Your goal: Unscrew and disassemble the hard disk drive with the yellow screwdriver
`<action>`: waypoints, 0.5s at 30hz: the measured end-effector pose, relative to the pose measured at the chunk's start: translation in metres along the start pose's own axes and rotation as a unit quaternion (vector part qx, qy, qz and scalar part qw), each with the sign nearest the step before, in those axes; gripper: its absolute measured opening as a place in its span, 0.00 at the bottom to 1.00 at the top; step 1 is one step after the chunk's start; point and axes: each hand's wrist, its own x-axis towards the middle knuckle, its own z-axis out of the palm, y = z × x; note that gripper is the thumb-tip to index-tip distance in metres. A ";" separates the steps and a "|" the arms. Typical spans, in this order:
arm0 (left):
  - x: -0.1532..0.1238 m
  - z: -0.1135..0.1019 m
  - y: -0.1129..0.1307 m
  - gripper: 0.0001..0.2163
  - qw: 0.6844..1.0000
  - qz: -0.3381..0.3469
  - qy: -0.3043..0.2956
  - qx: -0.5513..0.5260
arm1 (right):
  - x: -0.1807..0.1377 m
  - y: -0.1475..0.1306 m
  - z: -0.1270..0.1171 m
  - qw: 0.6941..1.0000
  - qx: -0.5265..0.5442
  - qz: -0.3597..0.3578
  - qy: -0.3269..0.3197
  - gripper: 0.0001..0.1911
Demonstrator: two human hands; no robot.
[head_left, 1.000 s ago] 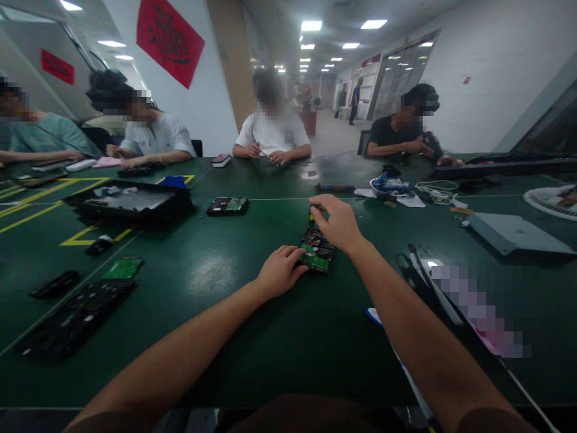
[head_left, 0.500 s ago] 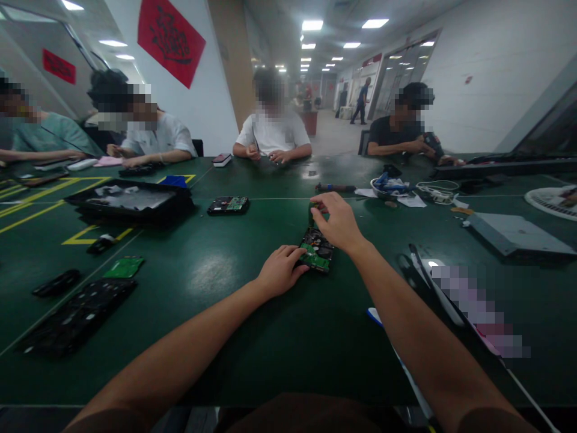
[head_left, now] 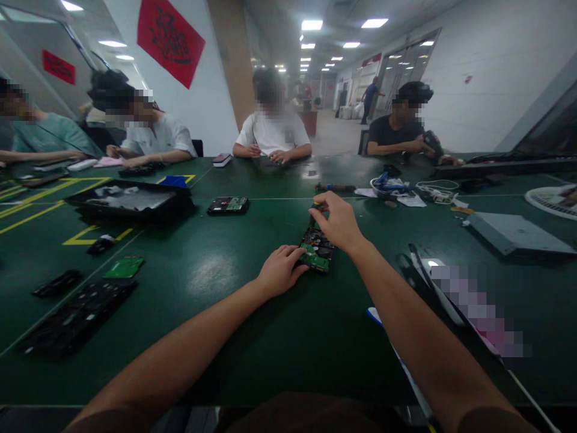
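A hard drive (head_left: pixel 320 243) lies on the green table in front of me, its green circuit board facing up at the near end. My left hand (head_left: pixel 283 269) is closed on the drive's left side and near corner, fingers over the board. Above the far end, my right hand (head_left: pixel 337 219) pinches the top of a screwdriver (head_left: pixel 312 219) with a dark, yellow-topped handle. The screwdriver stands nearly upright; whether its tip touches a screw is too small to make out.
Another hard drive (head_left: pixel 228 205) lies farther back, left of a dark cylindrical tool (head_left: pixel 336 188). A black tray (head_left: pixel 175 201) and black drive parts (head_left: pixel 81 313) are on the left. To the right sit a metal box (head_left: pixel 518 234) and a bowl (head_left: pixel 374 186). Co-workers sit across the table.
My right fingers have shifted slightly around the top of the screwdriver. My left hand and the hard drive stay where they were.
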 end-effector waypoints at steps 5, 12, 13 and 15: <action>-0.001 -0.001 0.002 0.19 1.000 -0.004 0.000 0.001 | 0.000 0.000 0.000 1.000 0.007 -0.018 -0.002 0.09; 0.000 0.000 0.001 0.19 1.000 -0.006 0.003 -0.001 | 0.000 0.001 0.001 1.000 -0.002 -0.004 0.013 0.08; 0.000 0.000 0.001 0.20 1.000 -0.008 0.002 -0.001 | 0.000 0.001 0.001 1.000 0.001 0.006 0.016 0.08; 0.000 0.000 0.002 0.20 1.000 -0.011 0.000 -0.003 | 0.000 0.001 0.001 1.000 0.003 0.012 0.015 0.08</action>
